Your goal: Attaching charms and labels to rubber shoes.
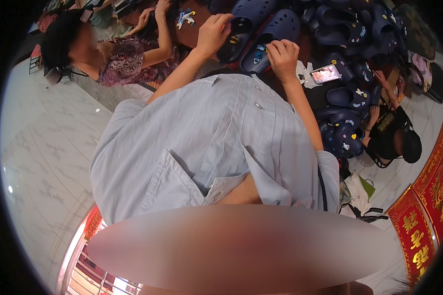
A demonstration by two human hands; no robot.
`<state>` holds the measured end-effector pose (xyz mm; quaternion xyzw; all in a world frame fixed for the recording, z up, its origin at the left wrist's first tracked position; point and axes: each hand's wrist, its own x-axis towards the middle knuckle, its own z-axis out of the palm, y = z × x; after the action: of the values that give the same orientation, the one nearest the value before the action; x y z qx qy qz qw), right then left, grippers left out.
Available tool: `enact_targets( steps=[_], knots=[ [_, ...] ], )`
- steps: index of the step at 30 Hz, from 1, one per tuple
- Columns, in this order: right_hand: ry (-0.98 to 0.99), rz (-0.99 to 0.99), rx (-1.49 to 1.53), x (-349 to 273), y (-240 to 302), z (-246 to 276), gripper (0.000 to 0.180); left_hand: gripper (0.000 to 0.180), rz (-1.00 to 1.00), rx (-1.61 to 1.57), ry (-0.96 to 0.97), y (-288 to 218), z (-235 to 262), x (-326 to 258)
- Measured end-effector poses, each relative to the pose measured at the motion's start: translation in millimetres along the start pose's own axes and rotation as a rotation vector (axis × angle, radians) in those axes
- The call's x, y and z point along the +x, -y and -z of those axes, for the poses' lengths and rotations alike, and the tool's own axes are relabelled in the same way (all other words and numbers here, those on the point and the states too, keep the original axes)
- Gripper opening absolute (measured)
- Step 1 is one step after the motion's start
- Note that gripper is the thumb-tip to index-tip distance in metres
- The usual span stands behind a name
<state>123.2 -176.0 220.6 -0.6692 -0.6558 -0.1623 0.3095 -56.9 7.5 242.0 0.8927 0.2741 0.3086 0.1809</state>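
Note:
Two navy blue clogs lie side by side on the dark table in front of me, a left clog [253, 11] and a right clog [285, 23]. My left hand [213, 37] is closed, its thumb and fingers pinched at the side of the left clog's opening. My right hand [283, 58] is also closed, its fingertips pressed together at the inner edge of the right clog. Whatever is between those fingertips is too small to make out. Small blue and white charms [259, 55] show in the right clog beside that hand, and a yellowish mark sits inside the left clog.
A small heap of blue, white and yellow charms [186, 18] lies to the left. On the right are a lit phone [325, 73] and several navy clogs [347, 96] with charms. One person [128, 61] works at the left, another [391, 130] at the right.

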Motion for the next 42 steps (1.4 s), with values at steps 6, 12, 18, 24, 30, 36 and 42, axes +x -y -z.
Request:
enact_targets(
  steps=[6, 12, 18, 24, 30, 36, 42],
  knots=[
    [0.000, -0.012, 0.084, -5, 2, 0, 0.024, 0.053, 0.152, 0.080, 0.213, 28, -14, -9],
    [0.121, 0.084, 0.192, -6, 4, -7, 0.019, 0.059, 0.198, -0.033, 0.348, 41, -26, -28],
    [0.267, 0.105, -0.102, -4, 18, -30, 0.016, 0.068, 0.175, -0.029, 0.406, 32, -21, -28],
    [0.386, 0.033, -0.299, 3, 24, -39, 0.010, 0.069, 0.183, -0.069, 0.395, 32, -17, -30],
    [0.377, 0.053, -0.261, 2, 20, -35, 0.011, 0.068, 0.196, -0.077, 0.426, 31, -14, -29],
    [0.226, 0.126, 0.129, 1, 11, -23, 0.018, 0.061, 0.173, -0.046, 0.413, 33, -10, -32],
    [0.120, -0.584, 0.928, 12, 15, -3, 0.018, 0.056, 0.142, 0.028, 0.337, 24, -7, -21]
  ],
)
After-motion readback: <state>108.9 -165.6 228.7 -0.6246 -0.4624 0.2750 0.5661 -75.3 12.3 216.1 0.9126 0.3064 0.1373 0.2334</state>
